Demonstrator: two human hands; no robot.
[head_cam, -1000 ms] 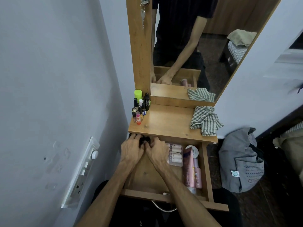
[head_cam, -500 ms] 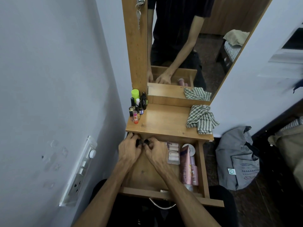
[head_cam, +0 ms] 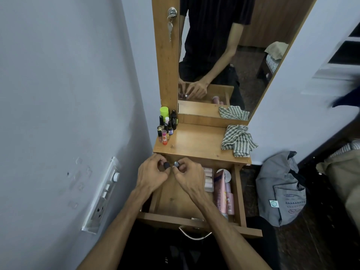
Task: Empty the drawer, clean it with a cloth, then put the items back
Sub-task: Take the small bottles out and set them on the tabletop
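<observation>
Both hands meet over the far end of the open drawer (head_cam: 171, 201), just under the table's front edge. The left hand (head_cam: 151, 173) pinches a small dark-capped item (head_cam: 166, 165); the right hand (head_cam: 188, 175) pinches a small silver-topped item (head_cam: 176, 164). Right of them, the drawer holds a pack of pink tubes (head_cam: 208, 178), a pink box (head_cam: 220, 191), a pink bottle (head_cam: 229, 199) and a round white jar (head_cam: 226, 174). On the wooden table (head_cam: 196, 141) stand roughly eight small bottles (head_cam: 166, 124) far left; one checked cloth (head_cam: 238, 140) lies right. A mirror (head_cam: 224, 55) rises behind, a grey bag (head_cam: 282, 188) sits on the floor, and a switch panel (head_cam: 103, 193) hangs on the left wall.
</observation>
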